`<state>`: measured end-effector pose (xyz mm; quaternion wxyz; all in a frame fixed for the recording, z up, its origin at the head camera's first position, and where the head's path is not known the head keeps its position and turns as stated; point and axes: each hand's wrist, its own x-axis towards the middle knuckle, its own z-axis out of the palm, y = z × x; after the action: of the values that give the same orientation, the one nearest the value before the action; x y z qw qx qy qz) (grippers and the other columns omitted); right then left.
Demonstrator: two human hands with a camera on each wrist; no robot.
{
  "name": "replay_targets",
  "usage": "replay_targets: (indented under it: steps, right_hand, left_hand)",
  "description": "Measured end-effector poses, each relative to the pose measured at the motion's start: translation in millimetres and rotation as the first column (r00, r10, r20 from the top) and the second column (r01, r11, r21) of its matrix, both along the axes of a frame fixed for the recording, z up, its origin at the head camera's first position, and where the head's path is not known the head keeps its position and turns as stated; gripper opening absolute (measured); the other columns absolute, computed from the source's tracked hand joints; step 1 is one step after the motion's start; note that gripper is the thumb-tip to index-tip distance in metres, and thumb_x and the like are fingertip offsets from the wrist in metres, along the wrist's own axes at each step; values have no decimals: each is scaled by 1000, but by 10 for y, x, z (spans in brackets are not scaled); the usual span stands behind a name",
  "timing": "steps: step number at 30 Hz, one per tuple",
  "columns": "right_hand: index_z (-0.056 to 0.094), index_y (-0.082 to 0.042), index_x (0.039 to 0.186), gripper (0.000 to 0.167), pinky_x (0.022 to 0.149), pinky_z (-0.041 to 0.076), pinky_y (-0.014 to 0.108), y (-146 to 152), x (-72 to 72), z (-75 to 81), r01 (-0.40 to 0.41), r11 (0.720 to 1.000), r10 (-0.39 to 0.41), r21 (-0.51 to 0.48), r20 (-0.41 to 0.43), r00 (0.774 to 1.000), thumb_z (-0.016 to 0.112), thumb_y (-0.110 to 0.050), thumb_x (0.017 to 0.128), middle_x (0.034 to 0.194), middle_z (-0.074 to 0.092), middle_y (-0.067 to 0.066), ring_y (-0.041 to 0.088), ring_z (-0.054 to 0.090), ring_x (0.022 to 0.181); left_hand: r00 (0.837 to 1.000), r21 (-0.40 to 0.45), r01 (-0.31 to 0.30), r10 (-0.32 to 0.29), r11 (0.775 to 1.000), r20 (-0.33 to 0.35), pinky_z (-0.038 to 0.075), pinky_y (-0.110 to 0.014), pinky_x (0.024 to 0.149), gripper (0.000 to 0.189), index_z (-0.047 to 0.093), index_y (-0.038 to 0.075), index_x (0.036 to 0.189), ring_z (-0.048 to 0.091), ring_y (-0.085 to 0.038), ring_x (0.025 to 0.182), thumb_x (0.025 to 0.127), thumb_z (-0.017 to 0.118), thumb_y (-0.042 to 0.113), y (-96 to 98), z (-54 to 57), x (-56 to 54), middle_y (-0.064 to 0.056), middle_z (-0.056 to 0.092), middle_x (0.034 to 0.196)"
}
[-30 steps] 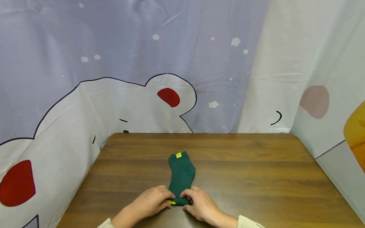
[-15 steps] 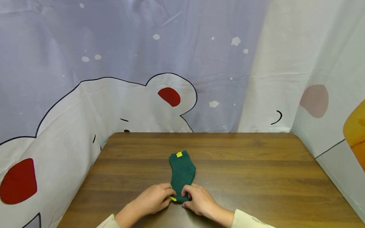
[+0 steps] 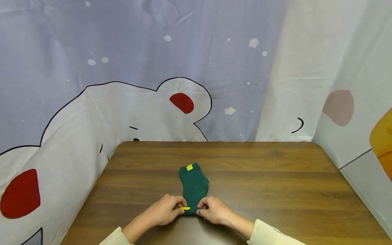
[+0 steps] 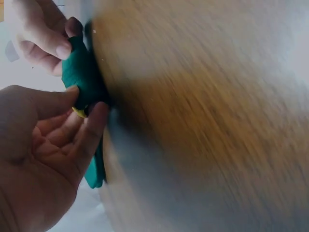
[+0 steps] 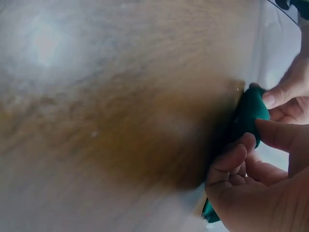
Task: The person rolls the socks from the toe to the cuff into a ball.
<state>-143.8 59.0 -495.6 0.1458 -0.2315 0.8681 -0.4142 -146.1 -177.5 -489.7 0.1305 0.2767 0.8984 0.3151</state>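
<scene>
A dark green ribbed sock lies on the table, its cuff with a small yellow label pointing away from me. At the near end the fabric is folded over into a thick roll, seen from close by as a green bulge in the left wrist view. My left hand pinches the roll's left end, where a yellow strip sticks out. On the other side my right hand pinches the right end between thumb and fingers. The fingers partly hide the roll's ends.
The brown wood-grain table extends to both sides and behind the sock. A printed cloth curtain hangs along the table's back and sides.
The near end of the sock is rolled slightly further away from me, and both hands have moved a little forward with it. The cuff end has shifted slightly left.
</scene>
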Motion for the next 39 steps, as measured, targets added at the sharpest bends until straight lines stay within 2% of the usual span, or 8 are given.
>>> replay_targets:
  steps: [6,10,15,19,24,27,33,39]
  right_hand:
    - [71,-11,85,8,65,46,25,7,-35,26,13,999,-13,42,9,1000,73,-17,91,75,66,-8,2,53,70]
    - [70,-14,84,8,65,44,25,0,-35,27,24,996,-20,82,-53,998,73,-16,91,77,60,-9,2,51,71]
    - [67,-16,90,10,63,40,24,-5,-22,1,35,995,-23,88,-133,991,76,-12,87,77,50,-9,4,46,70]
    - [65,-20,94,18,61,38,24,-1,-6,-21,42,996,-26,81,-185,982,77,-10,86,76,48,-10,4,45,69]
    - [69,-23,96,17,62,39,23,-4,29,-51,62,994,-39,94,-235,971,78,-12,87,78,51,-10,4,47,71]
    - [70,-23,97,18,62,40,23,2,59,-65,65,992,-34,109,-267,963,80,-15,85,81,54,-8,4,49,73]
    - [69,-25,100,33,61,41,23,13,92,-82,54,990,-15,131,-281,960,90,-22,74,85,55,-7,3,50,74]
    - [69,-26,98,35,61,40,23,3,89,-86,68,989,-33,128,-259,965,91,-19,72,85,53,-8,4,49,74]
  left_hand:
    - [996,59,-69,65,996,64,48,-21,56,3,71,12,93,54,1,60,94,71,9,19,12,22,6,65,75]
    - [997,20,-68,69,997,-47,48,-19,60,6,76,9,96,51,2,62,94,72,11,28,-4,32,7,59,79]
    - [974,-62,-63,48,996,-219,47,-19,64,6,75,13,97,48,3,70,91,75,15,43,-49,41,12,55,81]
    - [939,-92,-41,7,995,-345,48,-20,65,8,69,17,92,50,1,74,90,77,14,54,-66,61,12,57,81]
    - [852,-168,23,-107,986,-512,50,-17,68,11,70,16,86,53,-3,79,86,80,11,49,-59,106,10,60,83]
    - [821,-232,44,-167,972,-546,50,-17,68,13,69,15,89,54,-3,80,85,82,18,35,-60,132,9,60,86]
    - [847,-274,48,-184,961,-499,52,-21,69,24,66,14,96,55,-4,83,84,84,25,22,-88,151,7,62,90]
    - [848,-241,63,-179,968,-498,52,-21,70,16,69,14,94,57,-5,81,84,81,18,47,-108,101,6,63,87]
